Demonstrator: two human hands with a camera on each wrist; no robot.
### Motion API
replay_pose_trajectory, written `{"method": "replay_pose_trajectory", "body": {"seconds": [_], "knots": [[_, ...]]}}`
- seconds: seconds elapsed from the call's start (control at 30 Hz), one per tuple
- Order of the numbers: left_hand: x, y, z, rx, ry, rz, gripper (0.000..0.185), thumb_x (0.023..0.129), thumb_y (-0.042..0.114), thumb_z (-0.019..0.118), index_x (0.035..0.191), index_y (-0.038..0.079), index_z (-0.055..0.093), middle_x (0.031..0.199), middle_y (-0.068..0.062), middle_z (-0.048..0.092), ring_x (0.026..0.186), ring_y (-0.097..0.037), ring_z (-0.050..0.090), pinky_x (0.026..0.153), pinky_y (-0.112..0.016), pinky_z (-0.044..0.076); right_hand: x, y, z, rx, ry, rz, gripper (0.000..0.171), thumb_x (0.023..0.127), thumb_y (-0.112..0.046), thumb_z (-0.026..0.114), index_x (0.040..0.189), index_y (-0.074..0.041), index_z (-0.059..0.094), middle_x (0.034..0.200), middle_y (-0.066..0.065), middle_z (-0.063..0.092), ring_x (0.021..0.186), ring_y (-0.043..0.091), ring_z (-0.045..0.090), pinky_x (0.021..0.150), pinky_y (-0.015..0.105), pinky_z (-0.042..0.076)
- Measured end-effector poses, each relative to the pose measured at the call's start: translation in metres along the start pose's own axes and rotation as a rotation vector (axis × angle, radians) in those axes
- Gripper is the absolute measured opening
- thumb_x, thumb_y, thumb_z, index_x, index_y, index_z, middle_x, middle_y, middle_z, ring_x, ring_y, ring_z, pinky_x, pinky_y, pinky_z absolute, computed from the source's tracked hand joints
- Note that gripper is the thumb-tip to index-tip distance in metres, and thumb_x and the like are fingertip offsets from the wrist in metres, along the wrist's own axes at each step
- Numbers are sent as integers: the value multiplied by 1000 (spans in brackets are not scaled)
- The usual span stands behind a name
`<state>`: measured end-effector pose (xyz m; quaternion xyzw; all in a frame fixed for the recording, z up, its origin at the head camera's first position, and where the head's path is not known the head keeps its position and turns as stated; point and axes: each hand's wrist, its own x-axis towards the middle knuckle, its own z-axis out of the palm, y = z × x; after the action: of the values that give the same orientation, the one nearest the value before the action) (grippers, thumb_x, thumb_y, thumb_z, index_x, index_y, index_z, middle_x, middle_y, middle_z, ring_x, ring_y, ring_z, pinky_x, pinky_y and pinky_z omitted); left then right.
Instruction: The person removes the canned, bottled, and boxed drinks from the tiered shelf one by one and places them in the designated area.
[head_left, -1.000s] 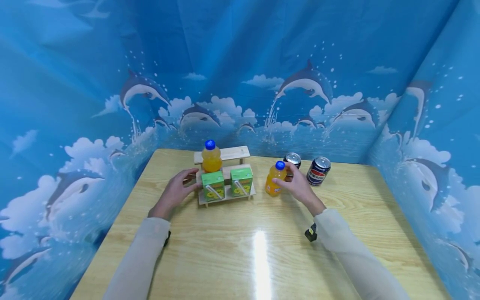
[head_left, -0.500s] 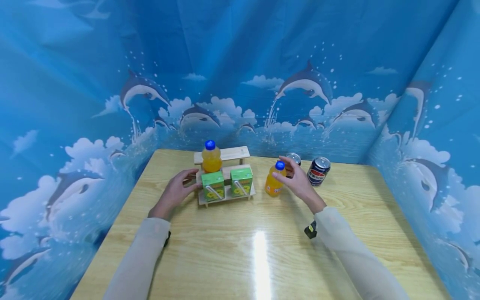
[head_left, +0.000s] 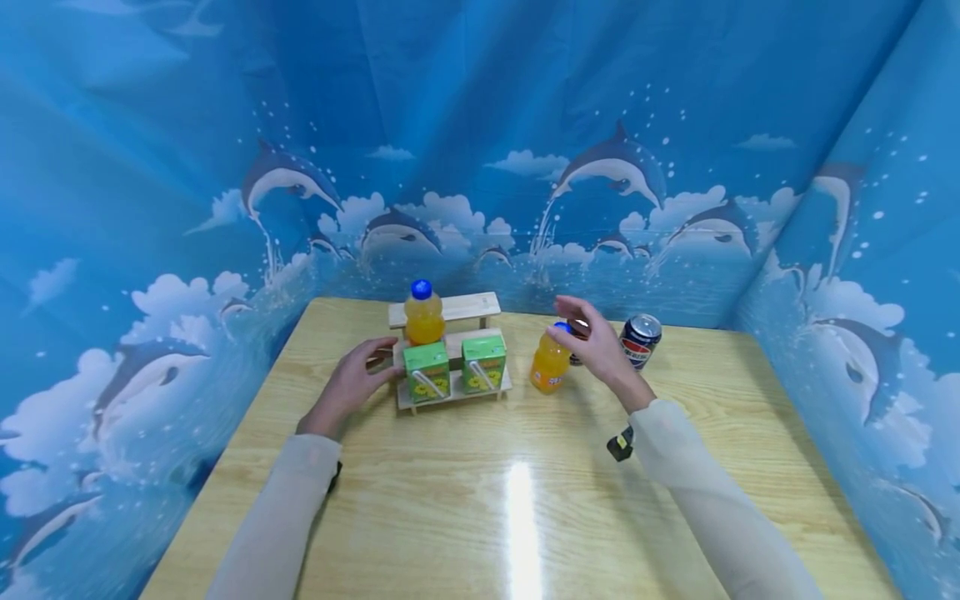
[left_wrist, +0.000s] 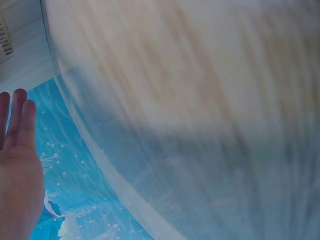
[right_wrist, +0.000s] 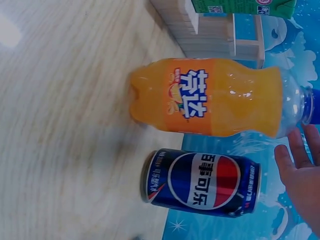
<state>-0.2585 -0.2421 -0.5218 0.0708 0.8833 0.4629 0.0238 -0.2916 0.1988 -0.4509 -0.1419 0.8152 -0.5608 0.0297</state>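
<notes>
My left hand [head_left: 354, 379] rests with straight fingers against the left end of a small two-step wooden rack [head_left: 491, 389]; the left wrist view shows the same hand [left_wrist: 17, 170] with flat fingers. Two green juice cartons [head_left: 426, 372] [head_left: 483, 364] stand on the lower step and an orange soda bottle [head_left: 423, 317] on the step behind them. My right hand [head_left: 591, 335] hovers with loose fingers just right of and above a second orange bottle [head_left: 549, 364], which stands on the table, not touching it. In the right wrist view this bottle [right_wrist: 210, 102] and a blue cola can [right_wrist: 202, 182] stand side by side, with my right hand [right_wrist: 300, 172] at the corner.
One blue cola can [head_left: 640, 339] stands right of my right hand; another can [head_left: 576, 358] is mostly hidden behind it. The wooden table [head_left: 480, 500] is walled by a blue dolphin-print backdrop [head_left: 480, 167] on three sides. The rack's top step [head_left: 468, 303] carries nothing.
My right hand has let go of the orange bottle on the table and risen up and slightly right, now covering the nearer can. The left hand has stayed put.
</notes>
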Motion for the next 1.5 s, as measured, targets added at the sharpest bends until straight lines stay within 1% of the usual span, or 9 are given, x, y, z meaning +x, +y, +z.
{"method": "replay_pose_trajectory", "body": {"seconds": [0.2,0.4,0.53,0.67,0.77,0.87,1.1,1.3,1.5], "knots": [[0,1,0,4,1,-2,63,106,28,76,162,12,51,164,-15,53,147,-39,55,125,-57,48,4,-9,-1,-34,-5,-6,65,108,-38,71,164,-18,47,167,11,50,158,35,44,134,59,35],[1,2,1,9,2,-6,63,106,27,75,162,12,51,164,-15,52,147,-39,55,125,-57,48,7,-15,-1,-33,-16,-40,62,109,-37,70,163,-18,48,168,10,50,158,35,44,133,60,36],[1,3,1,13,-1,-11,63,107,27,75,162,12,50,165,-15,52,148,-40,55,125,-57,48,9,-19,0,-39,-20,-41,63,108,-42,70,163,-20,49,168,8,50,158,32,45,133,61,36],[1,3,1,13,-4,-16,63,106,28,75,162,13,51,165,-14,52,148,-39,55,125,-57,48,12,-27,3,-30,-30,-46,67,106,-48,71,163,-21,48,168,9,50,158,32,45,132,64,37],[1,2,0,7,-5,-17,62,106,28,75,161,13,51,164,-14,52,148,-39,55,125,-57,49,13,-33,6,-29,-33,-61,68,106,-49,71,163,-21,49,168,9,50,157,31,45,132,63,37],[1,2,0,9,-7,-13,62,106,27,75,162,13,51,164,-14,52,148,-39,55,125,-57,49,15,-38,9,-26,-39,-81,67,107,-46,71,163,-19,48,168,8,50,157,30,45,133,61,35],[1,1,1,5,1,-13,61,106,27,76,161,13,52,163,-14,54,147,-38,56,124,-56,49,20,-46,19,-9,-72,-111,61,108,-39,71,162,-22,50,168,9,50,157,31,45,134,59,35],[1,1,2,4,0,-12,62,106,27,75,161,12,51,164,-14,53,147,-37,56,125,-56,49,24,-53,28,-2,-94,-146,59,109,-29,71,162,-18,49,166,9,52,157,32,46,135,55,34],[1,1,1,-3,-4,-20,61,107,26,74,162,13,51,165,-13,52,148,-38,55,125,-56,49,28,-57,36,-5,-123,-180,59,109,-23,70,163,-14,48,167,11,50,157,34,45,135,56,33]]}}
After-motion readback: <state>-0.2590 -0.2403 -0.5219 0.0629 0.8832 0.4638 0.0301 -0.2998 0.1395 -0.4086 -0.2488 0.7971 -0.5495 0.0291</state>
